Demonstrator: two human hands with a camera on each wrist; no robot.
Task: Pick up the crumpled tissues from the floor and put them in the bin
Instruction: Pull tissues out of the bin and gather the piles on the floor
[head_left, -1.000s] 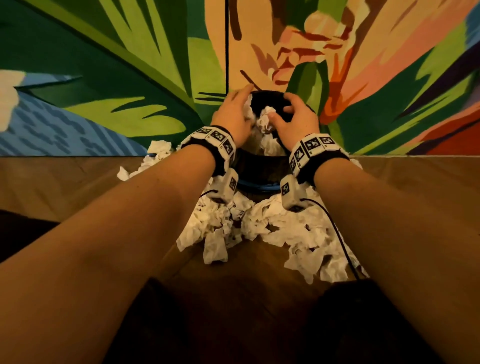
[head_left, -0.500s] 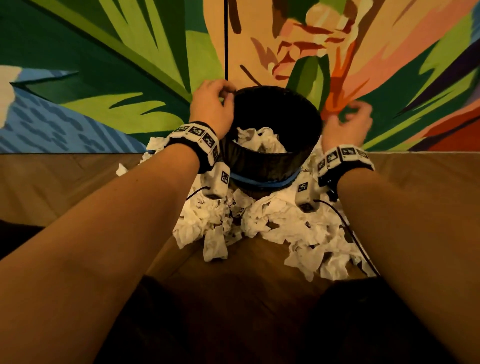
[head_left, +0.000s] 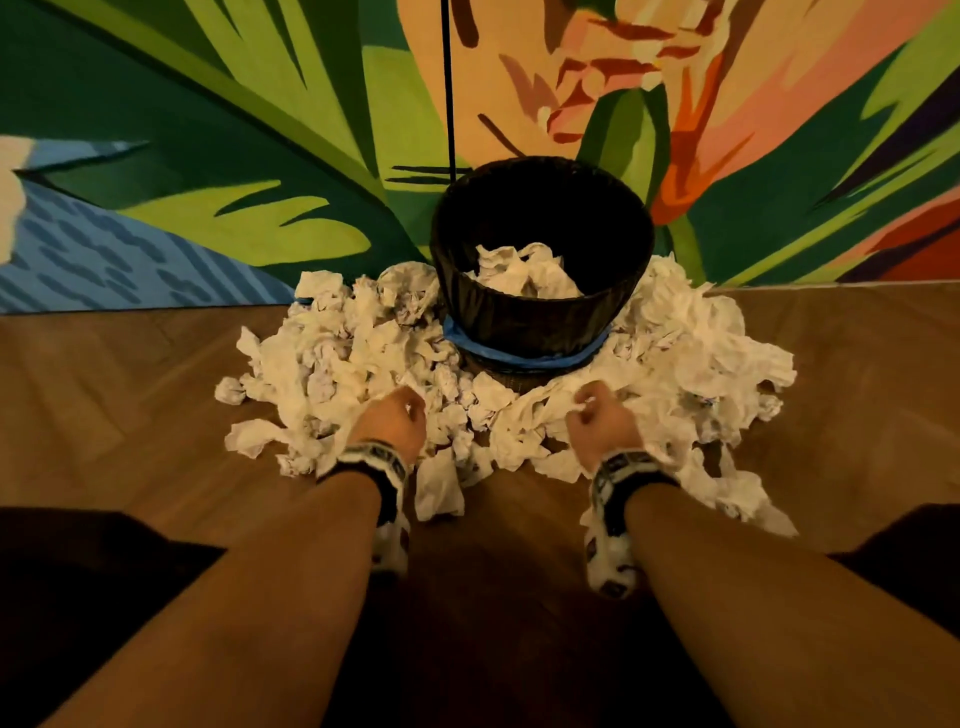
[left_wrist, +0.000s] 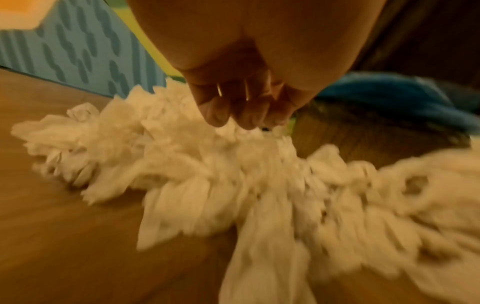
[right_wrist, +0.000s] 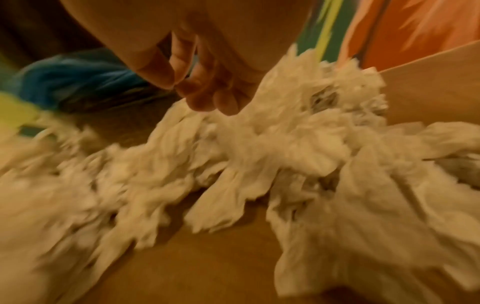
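A black bin (head_left: 540, 312) with a blue band (head_left: 519, 359) stands against the wall, with crumpled white tissues (head_left: 524, 273) inside it. Many more tissues (head_left: 337, 364) lie heaped on the floor round its base, on both sides (head_left: 691, 353). My left hand (head_left: 397, 418) hovers over the near left of the heap. In the left wrist view its fingers (left_wrist: 215, 115) hang loosely curled just above the tissues (left_wrist: 207, 174) and hold nothing. My right hand (head_left: 595, 415) is over the near right of the heap, fingers (right_wrist: 202, 98) loosely curled and empty above the tissues (right_wrist: 259, 144).
A wall painted with big leaves and flowers (head_left: 208, 156) rises right behind the bin. The floor is brown wood (head_left: 104, 415). My dark-clad knees (head_left: 78, 597) fill the lower corners. A thin black vertical line (head_left: 448, 78) runs down the wall to the bin.
Both hands have left the bin, where they were pushing tissues in, and have come down and back towards me over the floor heap. The tissues stayed in the bin.
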